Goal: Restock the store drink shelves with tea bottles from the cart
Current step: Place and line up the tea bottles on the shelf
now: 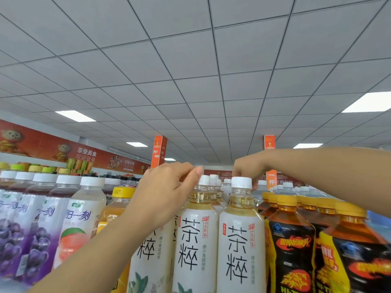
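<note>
- The right tea bottle [241, 240] stands upright in the front row of bottles. Its long axis is vertical, white cap up, label facing you.
- Your right hand [246, 168] is directly above it, fingertips pinching its cap; this hand is the nearer one.
- The middle tea bottle [196, 240] touches its left side, equally upright.
- Your left hand [167, 187] curls beside that bottle's cap; I cannot tell whether it grips anything.
- Yellow-capped dark bottles [292, 240] crowd the right.

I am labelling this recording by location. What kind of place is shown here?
Probably a supermarket or grocery shop: tea bottles and other drinks stand in tight rows, a red promotional banner runs along the wall, and orange signs show farther back.
</note>
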Motion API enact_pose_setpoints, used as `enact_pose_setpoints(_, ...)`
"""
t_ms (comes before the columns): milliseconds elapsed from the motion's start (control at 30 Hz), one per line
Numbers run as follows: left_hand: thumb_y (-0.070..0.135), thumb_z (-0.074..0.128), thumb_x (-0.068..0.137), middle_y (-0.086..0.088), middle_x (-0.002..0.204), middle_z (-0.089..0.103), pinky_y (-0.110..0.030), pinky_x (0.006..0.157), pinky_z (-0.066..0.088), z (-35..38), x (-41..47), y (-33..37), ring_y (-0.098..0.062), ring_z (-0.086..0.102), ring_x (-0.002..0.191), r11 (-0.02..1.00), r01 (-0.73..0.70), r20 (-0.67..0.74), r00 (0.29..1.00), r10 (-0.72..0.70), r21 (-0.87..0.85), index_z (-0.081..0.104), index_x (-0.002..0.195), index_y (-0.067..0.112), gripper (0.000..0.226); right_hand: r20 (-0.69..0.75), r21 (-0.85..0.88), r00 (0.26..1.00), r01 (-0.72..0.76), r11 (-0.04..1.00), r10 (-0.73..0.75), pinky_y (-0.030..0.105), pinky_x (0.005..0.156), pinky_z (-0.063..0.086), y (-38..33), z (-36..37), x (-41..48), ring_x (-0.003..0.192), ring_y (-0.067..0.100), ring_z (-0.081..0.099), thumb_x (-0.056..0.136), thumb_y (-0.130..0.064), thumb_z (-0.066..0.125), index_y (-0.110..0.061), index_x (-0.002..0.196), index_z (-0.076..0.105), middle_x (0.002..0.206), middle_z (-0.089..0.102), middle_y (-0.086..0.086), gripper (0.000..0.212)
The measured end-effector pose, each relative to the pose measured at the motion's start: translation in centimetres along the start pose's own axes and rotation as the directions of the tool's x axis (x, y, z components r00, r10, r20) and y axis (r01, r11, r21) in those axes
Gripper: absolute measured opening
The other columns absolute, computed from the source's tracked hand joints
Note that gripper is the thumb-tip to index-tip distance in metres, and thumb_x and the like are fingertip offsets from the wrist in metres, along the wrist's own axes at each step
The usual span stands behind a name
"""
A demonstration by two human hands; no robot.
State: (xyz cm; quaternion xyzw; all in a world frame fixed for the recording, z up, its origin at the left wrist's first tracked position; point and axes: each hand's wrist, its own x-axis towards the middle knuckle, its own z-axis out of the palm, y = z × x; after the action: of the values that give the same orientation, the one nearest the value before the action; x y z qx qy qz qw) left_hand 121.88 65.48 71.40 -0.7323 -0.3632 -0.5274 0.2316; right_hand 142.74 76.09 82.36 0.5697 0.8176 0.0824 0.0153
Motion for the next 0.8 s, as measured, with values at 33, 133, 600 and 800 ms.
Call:
enact_pose_setpoints(33,0.059,0.024,0.087,0.008,0.055,0.046,-0.023,0.057,0.028,0.0,0.0,0.0,-0.007,0.046,0.057,1.0,0.002,0.004,1.0,-0.002,0.0,0.042,0.06,0.027,0.046,0.011,0.025,1.0,0.001,1.0,-0.002,0.018,0.054,0.051,0.0,-0.2,-0.1,0.065,0.016,0.063,0.092,-0.007,0.055,0.009,0.107,0.06,0.089,0.061,0.014,0.023)
enact_pose_setpoints(133,0.059,0.024,0.088,0.007,0.054,0.045,-0.023,0.056,0.027,-0.1,0.1,0.1,-0.007,0.045,0.056,1.0,0.0,0.002,1.0,0.0,0.005,0.041,0.059,0.027,0.046,0.045,0.089,0.998,0.028,0.996,-0.032,0.02,0.058,0.054,-0.2,-0.8,-0.7,0.062,0.013,0.063,0.094,-0.008,0.053,0.001,0.094,0.065,0.085,0.063,0.011,0.015)
enact_pose_setpoints(600,0.047,0.032,0.096,0.008,0.053,0.043,-0.026,0.056,0.028,-0.4,0.4,0.7,-0.005,0.041,0.053,0.996,0.028,0.039,0.999,-0.032,0.082,0.037,0.058,0.028,0.043,-0.037,0.017,0.999,0.008,1.0,-0.007,0.031,0.077,0.056,-3.1,-0.7,-4.0,0.087,0.022,0.064,0.097,-0.041,0.046,-0.02,0.084,0.063,0.09,0.063,-0.001,0.03)
enact_pose_setpoints(800,0.045,0.038,0.096,0.012,0.117,0.05,-0.033,0.097,0.036,-1.1,-1.5,1.0,-0.01,0.04,0.116,0.993,0.116,0.005,0.993,-0.117,0.033,0.059,0.114,0.032,0.031,-0.432,0.035,0.894,0.144,0.989,-0.115,0.03,0.084,0.048,-6.2,-0.9,-11.1,0.093,0.016,0.061,0.097,-0.046,0.04,-0.018,0.099,0.063,0.102,0.066,-0.003,0.036)
